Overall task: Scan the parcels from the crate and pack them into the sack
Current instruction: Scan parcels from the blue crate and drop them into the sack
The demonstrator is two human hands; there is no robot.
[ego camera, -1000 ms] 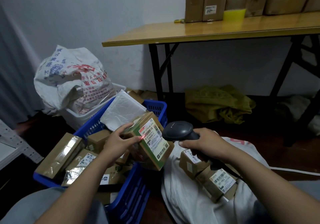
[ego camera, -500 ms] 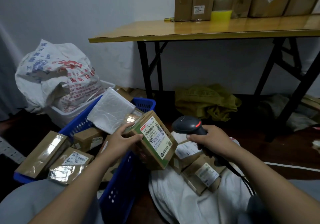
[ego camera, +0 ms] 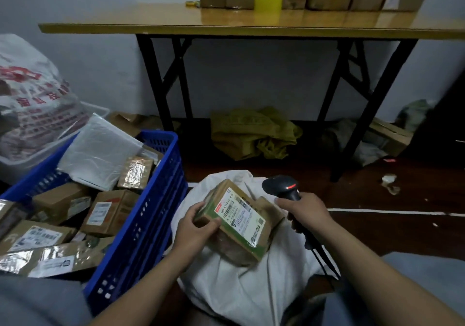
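Observation:
My left hand grips a brown cardboard parcel with green tape and a white barcode label, holding it over the mouth of the white sack on the floor. Another brown parcel lies in the sack just behind it. My right hand holds a black barcode scanner by its handle, its red light lit, right of the parcel. The blue plastic crate stands to the left, filled with several taped cardboard parcels and a grey padded mailer.
A wooden folding table with black legs stands ahead, with cardboard boxes and a yellow sponge on top. A yellow-green cloth heap lies under it. A printed white bag in a white basket sits at far left. A white cable crosses the dark floor at right.
My left hand carried the labelled parcel from above the crate rightward and down onto the sack. The scanner hand drew back to the right. The view swung toward the sack.

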